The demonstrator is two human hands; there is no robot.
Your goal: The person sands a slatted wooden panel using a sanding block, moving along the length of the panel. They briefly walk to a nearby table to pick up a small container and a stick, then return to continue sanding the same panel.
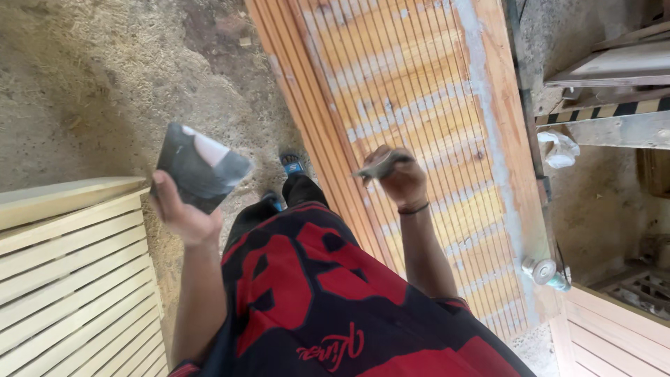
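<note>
My left hand holds up a dark flat board smeared with pale filler. Raised over an orange slatted wooden panel, my right hand grips a small putty knife with grey filler on its blade. The panel's slats carry whitish filler streaks, and a grey filled strip runs down its right side. My red and black shirt and a blue sandal show below.
A pale unpainted slatted panel lies at the lower left. The ground is dusty with sawdust. A small round tin rests at the orange panel's right edge. Wooden frames and a white bag stand on the right.
</note>
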